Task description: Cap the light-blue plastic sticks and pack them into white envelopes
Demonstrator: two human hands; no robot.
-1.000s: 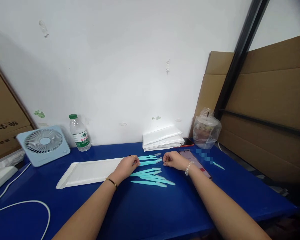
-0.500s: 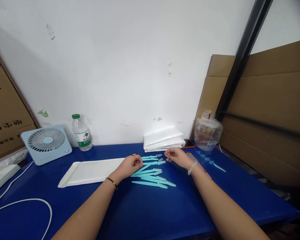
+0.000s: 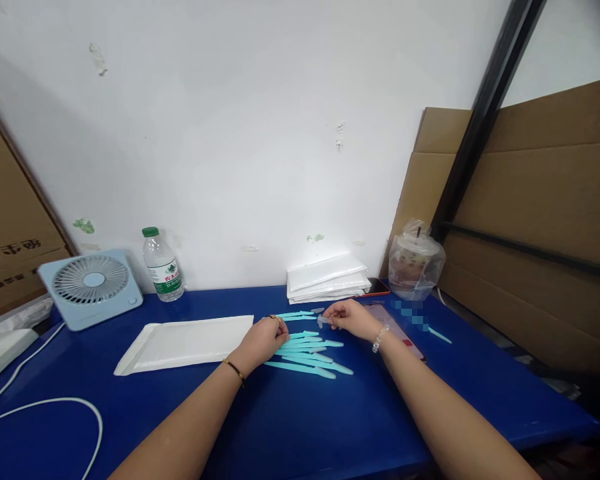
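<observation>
Several turquoise eyebrow razors (image 3: 307, 357) lie fanned out on the blue table, their handles pointing left. My left hand (image 3: 267, 339) is closed over the left ends of the fan, its fingertips pinched on one razor (image 3: 305, 335); the exact grip is partly hidden. Beyond it, two more razors (image 3: 295, 316) lie apart from the rest. My right hand (image 3: 349, 319) pinches a small clear plastic cap (image 3: 324, 321) just right of those razors. Another clear cap (image 3: 318, 310) rests on the table behind it.
A white padded envelope (image 3: 185, 343) lies left of my left hand. More envelopes (image 3: 327, 279) are stacked by the wall. Phones (image 3: 395, 327) lie at the right, near a bagged drink cup (image 3: 417, 267) and a lone razor (image 3: 440, 335). A fan (image 3: 93, 287) and bottle (image 3: 164, 270) stand left.
My left hand has moved slightly towards me, and a razor there now lies closer to the fan. My right hand has shifted left, towards the two separate razors.
</observation>
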